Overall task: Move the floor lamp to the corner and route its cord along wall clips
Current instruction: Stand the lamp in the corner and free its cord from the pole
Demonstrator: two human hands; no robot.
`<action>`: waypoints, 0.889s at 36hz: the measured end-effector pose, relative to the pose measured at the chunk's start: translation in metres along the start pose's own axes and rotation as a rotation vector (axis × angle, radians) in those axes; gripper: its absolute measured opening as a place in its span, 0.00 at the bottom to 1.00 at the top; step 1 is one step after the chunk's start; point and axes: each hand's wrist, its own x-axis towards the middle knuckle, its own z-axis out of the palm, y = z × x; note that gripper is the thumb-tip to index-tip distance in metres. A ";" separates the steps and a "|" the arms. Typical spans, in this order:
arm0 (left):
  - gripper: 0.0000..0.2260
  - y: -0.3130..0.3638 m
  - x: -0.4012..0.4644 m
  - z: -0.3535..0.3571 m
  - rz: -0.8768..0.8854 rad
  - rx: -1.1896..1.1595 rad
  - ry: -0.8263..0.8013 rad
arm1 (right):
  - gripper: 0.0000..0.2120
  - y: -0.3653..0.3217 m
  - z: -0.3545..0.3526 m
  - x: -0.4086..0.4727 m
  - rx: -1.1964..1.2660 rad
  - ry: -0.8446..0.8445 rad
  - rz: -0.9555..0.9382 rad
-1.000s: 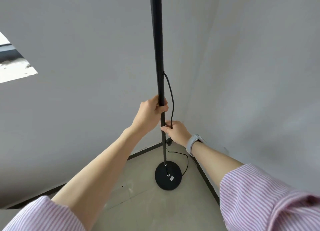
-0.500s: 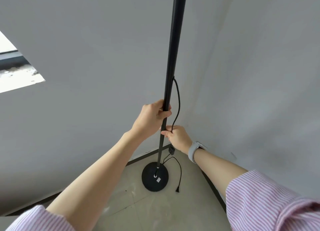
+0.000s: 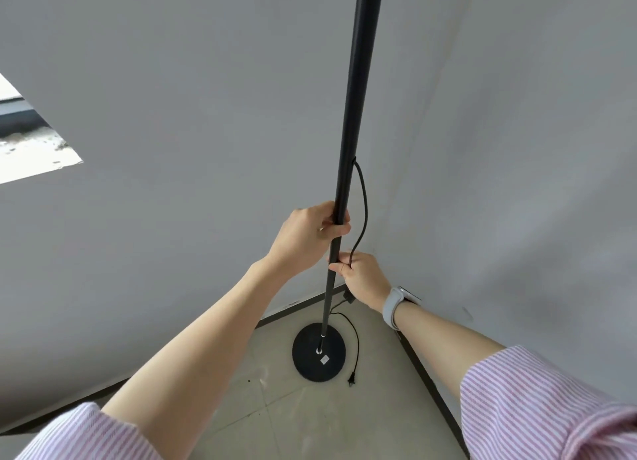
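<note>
A black floor lamp pole (image 3: 358, 91) rises from a round black base (image 3: 319, 352) on the tiled floor close to the room's corner. My left hand (image 3: 306, 234) grips the pole at mid height. Just below it my right hand (image 3: 358, 277) holds the pole together with the black cord (image 3: 362, 208), which leaves the pole higher up and loops down. Beyond my hand the cord curls past the base and ends in a plug (image 3: 351, 381) lying on the floor. The lamp's head is out of frame. No wall clips are visible.
Two grey walls meet in a corner (image 3: 382, 253) behind the lamp, with a dark skirting board (image 3: 296, 304) along the floor. A bright window opening (image 3: 31, 149) sits in the left wall.
The pole has tilted so its top leans right, and the base has shifted slightly on the floor. The plug end of the cord has come into sight beside the base. Both hands keep their grip.
</note>
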 end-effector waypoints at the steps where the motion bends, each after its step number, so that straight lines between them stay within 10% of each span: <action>1: 0.03 0.001 0.000 0.002 0.001 -0.006 -0.001 | 0.11 0.002 -0.002 -0.001 -0.015 0.001 -0.001; 16: 0.04 0.011 0.000 0.026 0.006 -0.067 0.019 | 0.08 0.021 -0.033 -0.022 -0.007 -0.017 0.031; 32: 0.09 0.066 -0.014 0.006 0.039 -0.263 0.139 | 0.07 -0.019 -0.108 -0.079 0.242 0.318 -0.160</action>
